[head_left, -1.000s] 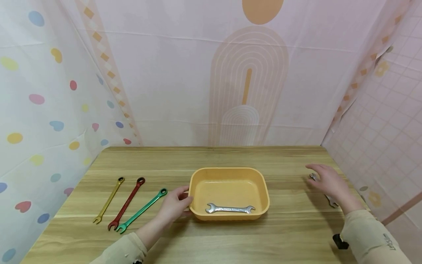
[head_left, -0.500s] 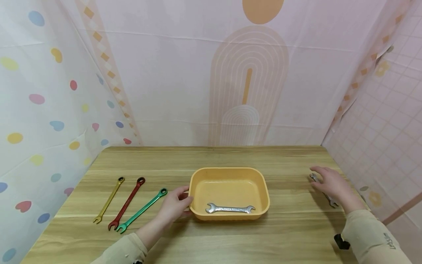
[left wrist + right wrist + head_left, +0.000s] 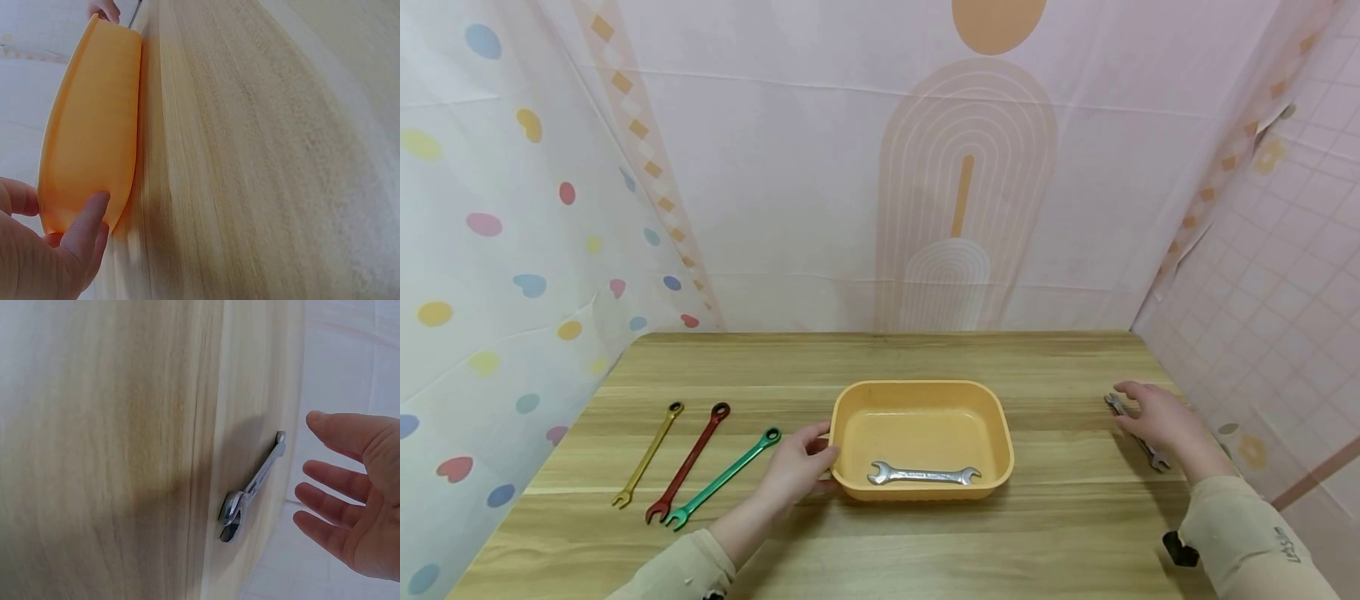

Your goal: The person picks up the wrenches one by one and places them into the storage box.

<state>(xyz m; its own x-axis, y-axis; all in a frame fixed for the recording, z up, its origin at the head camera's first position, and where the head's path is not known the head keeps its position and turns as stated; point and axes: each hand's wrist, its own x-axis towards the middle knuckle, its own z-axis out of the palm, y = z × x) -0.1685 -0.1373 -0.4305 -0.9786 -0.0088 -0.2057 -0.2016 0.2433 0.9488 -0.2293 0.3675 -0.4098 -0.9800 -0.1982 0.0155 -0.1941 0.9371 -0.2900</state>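
Note:
A yellow-orange plastic tray point(image 3: 925, 392) sits mid-table, with a silver open-end wrench point(image 3: 925, 475) lying along its near side. My left hand point(image 3: 799, 467) holds the tray's left end; the left wrist view shows fingertips point(image 3: 97, 203) against its outer wall. Over at the right, my right hand point(image 3: 1161, 417) hovers above a second silver wrench point(image 3: 1150, 454), partly covering it in the head view. The right wrist view has this wrench point(image 3: 259, 475) lying on the wood, apart from the spread fingers point(image 3: 331, 500).
On the left side of the wooden table point(image 3: 925, 550) lie a gold wrench point(image 3: 647, 458), a red wrench point(image 3: 688, 462) and a green wrench point(image 3: 726, 475), all slanted. Patterned curtains point(image 3: 775, 208) surround the table's back and sides.
My right hand has shifted slightly right and down over the silver wrench, uncovering more of its shaft. The left hand and the tray stay in place.

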